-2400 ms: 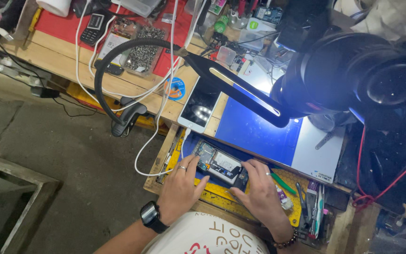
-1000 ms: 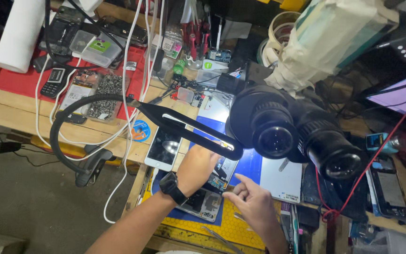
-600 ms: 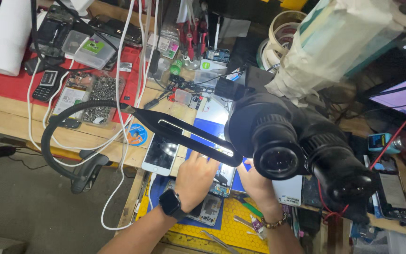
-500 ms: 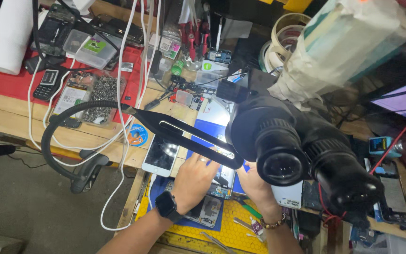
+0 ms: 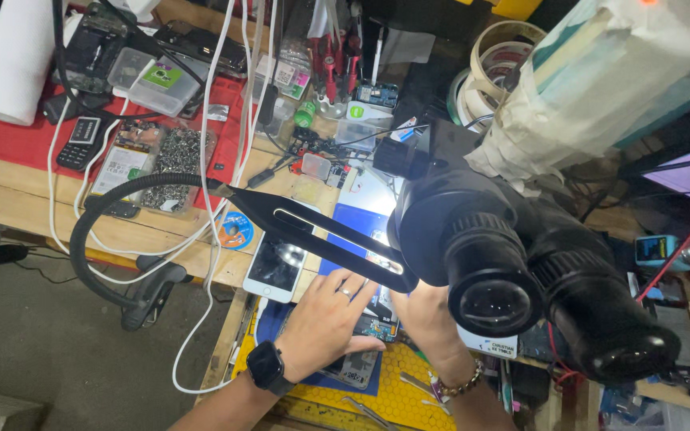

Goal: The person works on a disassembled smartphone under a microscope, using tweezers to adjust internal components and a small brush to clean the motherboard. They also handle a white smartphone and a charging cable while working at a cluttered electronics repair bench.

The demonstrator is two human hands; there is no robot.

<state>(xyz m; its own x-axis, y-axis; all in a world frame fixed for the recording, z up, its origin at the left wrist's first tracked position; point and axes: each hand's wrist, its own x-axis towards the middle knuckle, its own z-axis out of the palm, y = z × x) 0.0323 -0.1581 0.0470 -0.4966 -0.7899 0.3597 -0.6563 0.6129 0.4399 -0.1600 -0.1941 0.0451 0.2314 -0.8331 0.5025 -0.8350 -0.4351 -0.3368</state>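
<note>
My left hand (image 5: 325, 319), with a black smartwatch on the wrist and a ring on one finger, lies palm down over an opened phone (image 5: 358, 369). Its thumb and fingers bracket the bare circuit board (image 5: 374, 328). The phone rests on a blue mat (image 5: 351, 221) under the black lamp bar (image 5: 325, 238). My right hand (image 5: 427, 318), with a bead bracelet on the wrist, reaches in beside the phone from the right. Its fingers are hidden behind the black microscope eyepieces (image 5: 521, 279).
A white smartphone (image 5: 276, 267) lies left of the blue mat. A yellow honeycomb mat (image 5: 397, 399) with tweezers sits at the near edge. White cables, parts trays, small phones and a red mat (image 5: 9, 140) crowd the wooden bench. Tape rolls (image 5: 489, 72) stand at the back.
Both hands have slid forward from the bench's near edge to under the lamp bar. The microscope eyepieces now loom larger and cover my right hand's fingers.
</note>
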